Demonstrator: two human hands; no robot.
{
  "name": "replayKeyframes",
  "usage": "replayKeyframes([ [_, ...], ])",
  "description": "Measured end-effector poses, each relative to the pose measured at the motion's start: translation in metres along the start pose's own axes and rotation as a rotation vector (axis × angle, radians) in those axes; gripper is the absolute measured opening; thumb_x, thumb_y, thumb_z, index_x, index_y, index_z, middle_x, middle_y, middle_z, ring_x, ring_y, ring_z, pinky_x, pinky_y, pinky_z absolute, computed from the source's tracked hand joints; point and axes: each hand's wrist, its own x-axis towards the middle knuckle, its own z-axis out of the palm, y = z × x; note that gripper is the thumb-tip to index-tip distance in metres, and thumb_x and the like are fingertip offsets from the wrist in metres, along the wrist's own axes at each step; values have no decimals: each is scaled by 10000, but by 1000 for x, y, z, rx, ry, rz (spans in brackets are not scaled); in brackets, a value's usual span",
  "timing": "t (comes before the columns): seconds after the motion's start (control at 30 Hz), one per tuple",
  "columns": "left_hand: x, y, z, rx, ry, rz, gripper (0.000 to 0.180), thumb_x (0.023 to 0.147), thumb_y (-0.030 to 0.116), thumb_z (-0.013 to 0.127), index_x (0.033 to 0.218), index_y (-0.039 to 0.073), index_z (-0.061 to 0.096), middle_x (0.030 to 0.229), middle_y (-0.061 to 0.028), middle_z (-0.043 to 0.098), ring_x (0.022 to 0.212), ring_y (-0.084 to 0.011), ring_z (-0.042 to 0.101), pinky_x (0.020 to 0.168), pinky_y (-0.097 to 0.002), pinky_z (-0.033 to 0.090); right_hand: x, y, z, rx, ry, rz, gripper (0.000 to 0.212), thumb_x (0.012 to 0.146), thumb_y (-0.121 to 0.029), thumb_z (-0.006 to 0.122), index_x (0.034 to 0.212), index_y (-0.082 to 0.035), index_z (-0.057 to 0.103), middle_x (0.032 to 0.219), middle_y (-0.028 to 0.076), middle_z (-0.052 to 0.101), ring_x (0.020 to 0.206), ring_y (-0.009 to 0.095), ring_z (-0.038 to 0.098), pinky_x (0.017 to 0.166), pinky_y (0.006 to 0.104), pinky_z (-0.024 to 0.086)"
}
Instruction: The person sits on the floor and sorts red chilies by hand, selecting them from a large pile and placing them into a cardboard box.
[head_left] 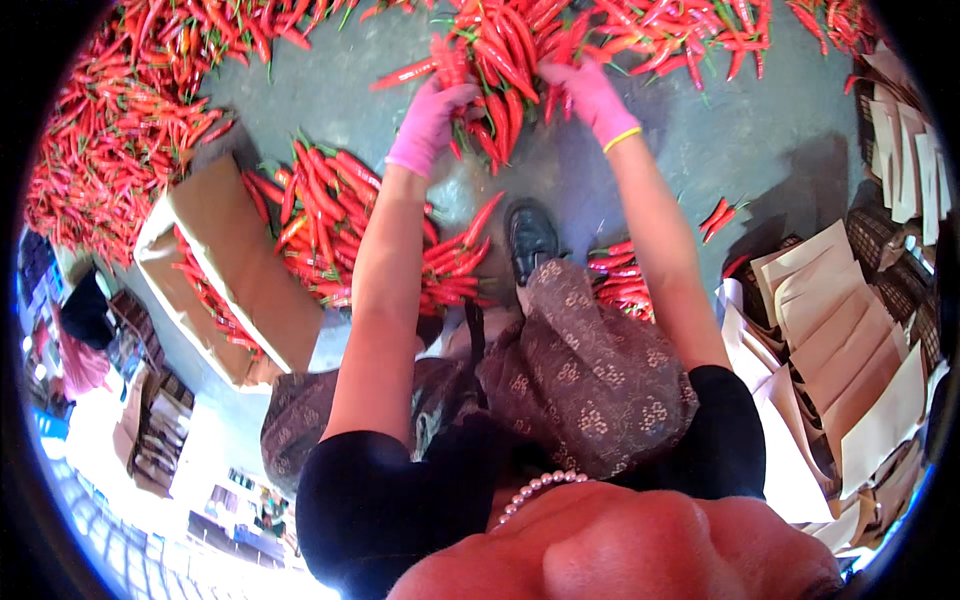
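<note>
Both my hands wear pink gloves and reach forward to a bunch of long red chili peppers with green stems, at the top middle. My left hand is closed round peppers on the bunch's left side; some stick out past its fingers. On the other side, my right hand, with a yellow cuff edge, has its fingers curled on more peppers. The tips of several peppers hang down between the two hands. Parts of my fingers are hidden among the peppers.
A large heap of red chili peppers spreads along the far left. Beside my left arm, a paper-lined box holds peppers, next to a smaller pile. Baskets with brown paper liners stand at the right. My black shoe rests on the grey floor.
</note>
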Motion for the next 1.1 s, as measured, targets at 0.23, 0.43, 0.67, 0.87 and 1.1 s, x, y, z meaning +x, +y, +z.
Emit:
replayKeyframes([
  [0.23,-105,-21,-113,-367,37,43,515,890,178,654,1367,145,462,1333,-51,538,1174,-290,553,1021,-588,409,9,-20,-56,-123,-144,104,324,825,-108,717,1129,-37,631,938,56,678,806,141,632,673,295,521],
  [0.43,-159,-39,-150,-58,474,256,261,855,1,645,1100,32,561,1001,-116,661,788,-214,656,588,-323,528,-37,-28,-30,-554,-19,-251,360,810,-141,731,1133,-2,653,876,38,680,772,118,628,693,291,511],
  [0.67,-114,6,-111,459,616,474,286,802,51,727,1060,25,604,882,-83,676,704,-209,652,622,-299,525,-55,24,94,-1515,-391,-464,407,803,-376,643,1115,-117,605,1060,122,669,992,306,649,840,428,510],
  [0.87,-56,43,-137,1972,534,334,449,770,295,702,1193,183,607,1132,-114,651,1050,-320,621,879,-488,473,-64,-2,102,-1370,-251,-546,419,768,-267,703,1156,-142,608,1094,125,646,1050,317,626,854,449,512],
  [1.1,-53,74,-165,993,416,65,478,725,192,738,1181,90,636,861,-122,721,850,-255,695,809,-374,535,19,-1,79,-1381,-426,-379,363,805,-338,663,1063,-83,637,1019,139,676,1001,321,642,883,441,501],
])
